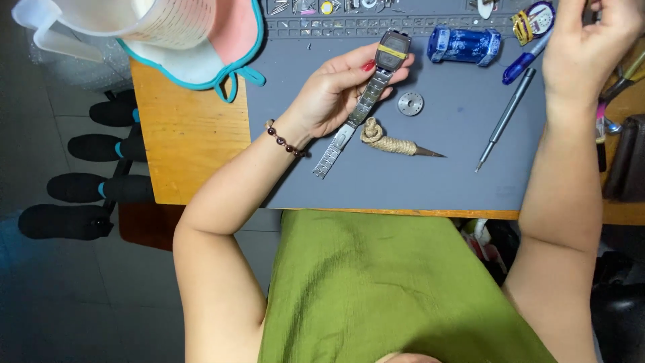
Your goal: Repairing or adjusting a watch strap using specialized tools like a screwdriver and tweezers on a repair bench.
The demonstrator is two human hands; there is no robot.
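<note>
You sit at a wooden table (188, 134) in a room with a pale tiled floor (60, 134), where the dark feet of a chair base (80, 181) fan out to your left. A grey work mat (403, 181) covers most of the tabletop, its far edge moulded into small compartments that hold tiny parts. A green garment (390, 289) fills the near foreground across your lap. At the table's far left corner lie a pink-and-white cloth with teal trim (215, 47) and a translucent measuring jug (134, 20).

Your left hand (336, 94) holds a watch (383, 74) above the mat, thumb and fingers closed round the case, the steel band trailing down towards your wrist. Your right hand (584, 40) is raised at the far right edge, fingers curled; what it holds, if anything, cannot be told.

On the mat lie a screwdriver (504, 121), a blue wrapped bundle (465, 46), a blue-handled tool (527, 57), a cord-wrapped spike (396, 142) and a small metal disc (410, 103) just beside the watch band.
</note>
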